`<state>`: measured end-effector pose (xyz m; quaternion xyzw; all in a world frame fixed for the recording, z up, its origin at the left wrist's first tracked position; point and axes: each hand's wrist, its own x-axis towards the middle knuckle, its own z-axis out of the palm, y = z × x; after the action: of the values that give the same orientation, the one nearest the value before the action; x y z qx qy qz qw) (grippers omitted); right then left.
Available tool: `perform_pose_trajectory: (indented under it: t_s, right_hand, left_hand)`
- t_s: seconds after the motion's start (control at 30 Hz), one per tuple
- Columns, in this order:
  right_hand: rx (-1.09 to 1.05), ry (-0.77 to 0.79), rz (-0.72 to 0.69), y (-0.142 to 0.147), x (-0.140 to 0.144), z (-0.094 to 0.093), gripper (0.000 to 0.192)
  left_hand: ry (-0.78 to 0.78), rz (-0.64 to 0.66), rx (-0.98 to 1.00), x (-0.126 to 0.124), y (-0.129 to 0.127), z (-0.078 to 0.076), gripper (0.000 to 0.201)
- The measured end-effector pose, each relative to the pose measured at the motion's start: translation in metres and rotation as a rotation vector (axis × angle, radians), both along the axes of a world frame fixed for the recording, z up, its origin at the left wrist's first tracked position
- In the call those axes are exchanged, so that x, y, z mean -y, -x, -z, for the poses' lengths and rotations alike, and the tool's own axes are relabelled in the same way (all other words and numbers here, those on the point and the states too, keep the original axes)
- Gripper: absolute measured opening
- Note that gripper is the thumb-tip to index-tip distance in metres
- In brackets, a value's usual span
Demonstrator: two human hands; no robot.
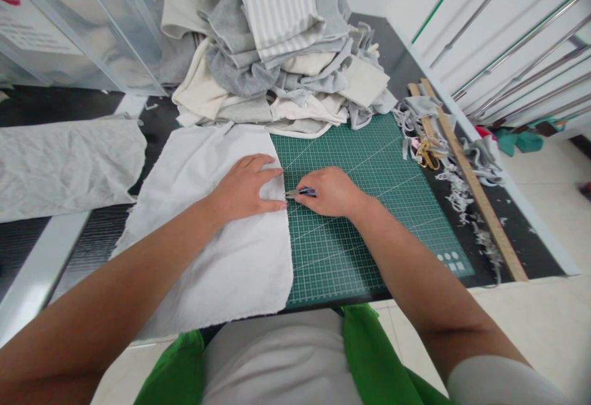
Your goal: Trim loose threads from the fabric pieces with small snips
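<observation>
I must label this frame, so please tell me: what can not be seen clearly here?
- Head view: tool in right hand, mostly hidden by the fingers; type unclear.
- Fabric pile, top cut off by frame edge.
- Objects beside ruler, too small to name.
- Left hand covers cloth.

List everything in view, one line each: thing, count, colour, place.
white cloth: 1, white, flat over the mat's left edge
cutting mat: 1, green with grid, table centre
small cutter: 1, blue and metal, at the cloth's right edge
fabric pile: 1 heap, grey, cream and striped, behind the mat
grey cloth: 1, pale grey, far left
wooden rulers: 2, tan, right of the mat
scissors: 1, yellowish handles, among scraps beside the rulers
fabric scraps: many, grey, right of the mat
plastic bin: 1, clear, back left
left hand: pressing the white cloth
right hand: gripping the small cutter
</observation>
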<state>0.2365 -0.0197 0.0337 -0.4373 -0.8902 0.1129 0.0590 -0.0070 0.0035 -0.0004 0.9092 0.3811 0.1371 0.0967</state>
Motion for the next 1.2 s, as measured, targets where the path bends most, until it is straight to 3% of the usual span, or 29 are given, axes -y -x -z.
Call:
perform_pose_trajectory:
  t_s: [0.6,1.2]
  right_hand:
    - [-0.009,-0.002,0.035,-0.0018,-0.0024,-0.0011,0.021]
    - [-0.042,0.029,-0.046,-0.0005,0.0006,-0.0028,0.020]
  left_hand:
    - [-0.007,-0.002,-0.015,-0.0010,0.0002,0.0010,0.080]
    - [-0.009,0.014,-0.011,-0.0004,0.0011,-0.0010,0.084]
